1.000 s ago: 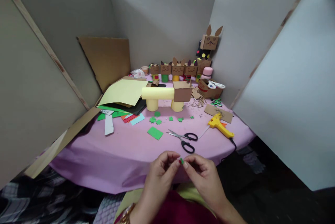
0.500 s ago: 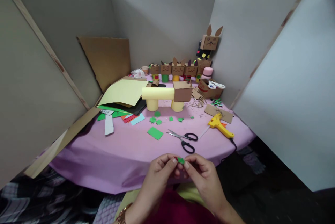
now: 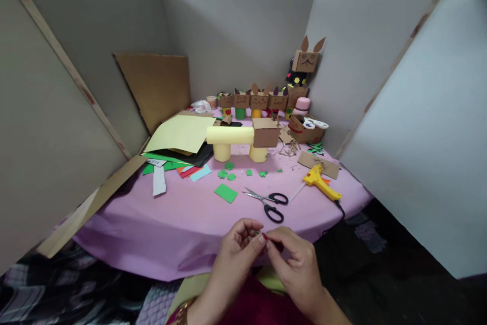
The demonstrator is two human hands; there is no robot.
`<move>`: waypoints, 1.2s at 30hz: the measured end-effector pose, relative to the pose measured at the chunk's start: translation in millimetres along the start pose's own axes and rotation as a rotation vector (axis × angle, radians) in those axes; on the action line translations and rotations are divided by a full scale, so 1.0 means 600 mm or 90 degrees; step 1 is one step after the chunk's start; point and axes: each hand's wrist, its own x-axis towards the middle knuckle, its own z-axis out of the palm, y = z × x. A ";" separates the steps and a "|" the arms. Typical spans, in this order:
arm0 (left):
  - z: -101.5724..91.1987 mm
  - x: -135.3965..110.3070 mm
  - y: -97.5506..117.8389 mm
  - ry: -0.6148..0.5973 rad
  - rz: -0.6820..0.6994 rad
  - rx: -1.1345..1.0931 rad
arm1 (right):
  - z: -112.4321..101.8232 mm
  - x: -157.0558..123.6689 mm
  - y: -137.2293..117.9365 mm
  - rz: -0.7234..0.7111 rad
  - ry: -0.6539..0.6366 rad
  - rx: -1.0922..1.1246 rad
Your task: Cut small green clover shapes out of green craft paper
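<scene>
My left hand [image 3: 238, 251] and my right hand [image 3: 294, 261] meet fingertip to fingertip just in front of the near edge of the pink-covered table [image 3: 171, 218]. Both hands are closed in a pinch on a small green paper piece, which is almost wholly hidden by the fingers. Black-handled scissors [image 3: 268, 202] lie on the cloth just beyond the hands. A green paper rectangle [image 3: 225, 193] and several small green cut-outs [image 3: 228, 173] lie farther back. Behind them stands a yellow tube figure [image 3: 230, 136] with a cardboard box head [image 3: 265, 133].
A yellow glue gun [image 3: 320, 183] lies at the right, its cord running over the edge. Coloured paper sheets [image 3: 178, 135] are stacked at the left. A row of cardboard animal figures [image 3: 258, 100] and a small box [image 3: 304, 131] stand at the back. Grey partition walls enclose the table.
The green piece showed between the fingertips earlier; the fingers have now closed over it and the hands have shifted slightly. Nothing on the table has moved.
</scene>
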 end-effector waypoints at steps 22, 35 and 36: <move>-0.002 -0.006 -0.009 -0.048 -0.167 -0.191 | 0.008 -0.003 0.000 0.377 -0.001 0.387; 0.003 -0.005 -0.015 -0.055 -0.153 -0.178 | 0.014 0.001 0.003 0.425 -0.024 0.540; 0.003 -0.006 -0.014 -0.055 -0.156 -0.174 | 0.013 0.003 0.003 0.430 -0.025 0.543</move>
